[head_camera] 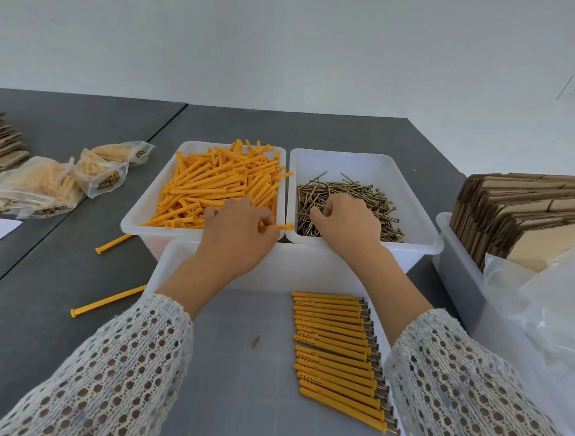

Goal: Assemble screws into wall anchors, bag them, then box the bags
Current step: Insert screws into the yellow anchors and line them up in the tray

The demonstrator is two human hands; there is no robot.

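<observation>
Head view is showing the assembly step: the left hand (235,238) is pinching one orange plastic wall anchor (283,227) at frame centre, while the right hand (345,222), its grip curled, is picking among thin brass screws (366,194), so next likely calls for threading one in.

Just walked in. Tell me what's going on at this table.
A person is pairing screws with yellow wall anchors. The left hand pinches one anchor over the anchor bin, while the right hand picks in the screw bin. A row of assembled anchors lies in the near tray; filled bags sit left.
</observation>
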